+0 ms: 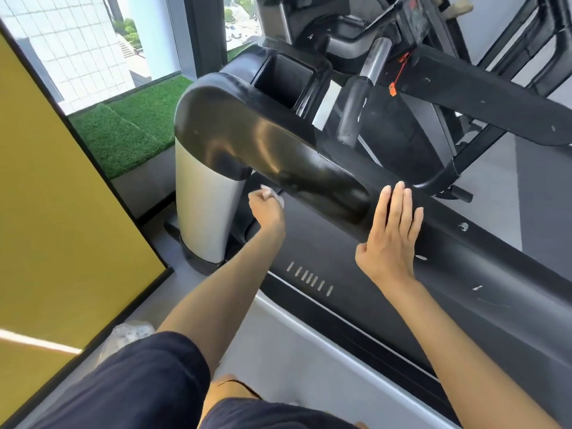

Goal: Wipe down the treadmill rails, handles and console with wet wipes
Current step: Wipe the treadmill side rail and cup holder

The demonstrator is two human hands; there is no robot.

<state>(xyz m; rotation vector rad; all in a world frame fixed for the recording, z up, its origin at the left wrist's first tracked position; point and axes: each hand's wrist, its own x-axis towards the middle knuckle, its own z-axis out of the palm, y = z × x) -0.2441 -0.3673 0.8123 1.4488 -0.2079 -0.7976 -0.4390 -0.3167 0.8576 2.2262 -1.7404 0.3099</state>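
While the right hand (390,243) lays straight fingers (399,205) flat on the rail (309,168), the left hand (266,212) seemingly pinches a wipe (273,193).

Daylight floods in from the window (93,41) up-left of the left hand (266,209), blown out white there. A soft sheen streaks the black rail (263,144) up-left of the right hand (393,230) (shadows are soft). The wet wipe (275,196) the left hand grips is a pale blur; straight lines bow near the borders.

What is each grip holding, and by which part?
The left grip holds a bunched wipe in its curled fingers; which part cannot be told. The right grip holds nothing, resting flat on the black rail.
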